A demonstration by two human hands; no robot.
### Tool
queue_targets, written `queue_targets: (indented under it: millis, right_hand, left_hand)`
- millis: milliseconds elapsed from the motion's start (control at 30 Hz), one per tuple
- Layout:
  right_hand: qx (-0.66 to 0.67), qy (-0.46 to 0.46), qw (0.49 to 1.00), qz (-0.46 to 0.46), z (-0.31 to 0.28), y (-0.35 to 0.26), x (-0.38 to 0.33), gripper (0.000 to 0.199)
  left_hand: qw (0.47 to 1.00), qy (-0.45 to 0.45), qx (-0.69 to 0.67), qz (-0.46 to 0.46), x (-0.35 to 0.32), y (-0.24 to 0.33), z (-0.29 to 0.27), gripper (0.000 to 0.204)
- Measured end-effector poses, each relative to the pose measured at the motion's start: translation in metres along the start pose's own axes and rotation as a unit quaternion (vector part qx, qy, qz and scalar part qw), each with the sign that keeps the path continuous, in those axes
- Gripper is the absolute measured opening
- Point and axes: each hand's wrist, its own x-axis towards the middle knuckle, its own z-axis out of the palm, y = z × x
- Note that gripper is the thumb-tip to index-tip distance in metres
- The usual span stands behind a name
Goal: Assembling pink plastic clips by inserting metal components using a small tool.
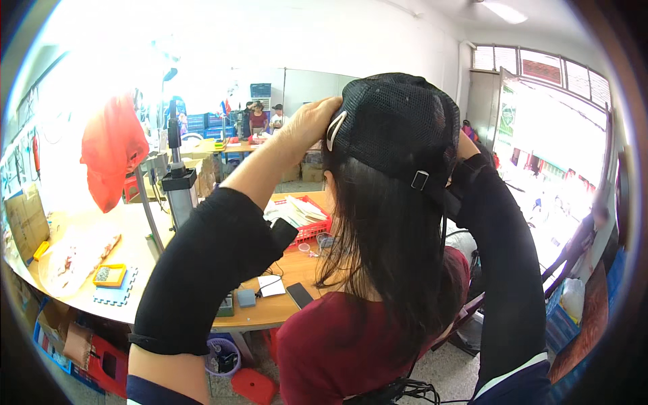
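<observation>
A seated person in a dark red top [364,337] has their back to me, right in front. On their head is a black mesh cap [398,121] with a strap and buckle at the back. My left hand [314,125] presses on the cap's left side, its fingers closed round toward the front and their tips hidden. A white hair clip [335,131] shows just beside that hand. On the other side, my right hand [466,145] is mostly behind the head and cap, so its fingers do not show. Black sleeves cover both my forearms.
A wooden table [297,270] beyond the person bears a red basket [314,226] of pale sheets and a phone [299,295]. To the left are a yellow tray [109,275] of small parts and a red bag [111,152]. Below sit a red stool [254,386] and a bin [223,358].
</observation>
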Motion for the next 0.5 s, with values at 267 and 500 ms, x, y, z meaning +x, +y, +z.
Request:
queue_targets:
  millis: [267, 500]
  right_hand:
    - [-0.001, 0.011, 1.000, -0.001, 0.016, 0.014, -0.026, 0.036]
    - [0.002, 0.006, 1.000, -0.009, 0.016, -0.001, -0.025, 0.037]
  left_hand:
    - [0.975, -0.051, -0.050, -0.211, -0.032, 0.015, -0.011, 0.051]
    - [0.940, -0.086, -0.243, -0.222, -0.082, 0.005, -0.006, 0.062]
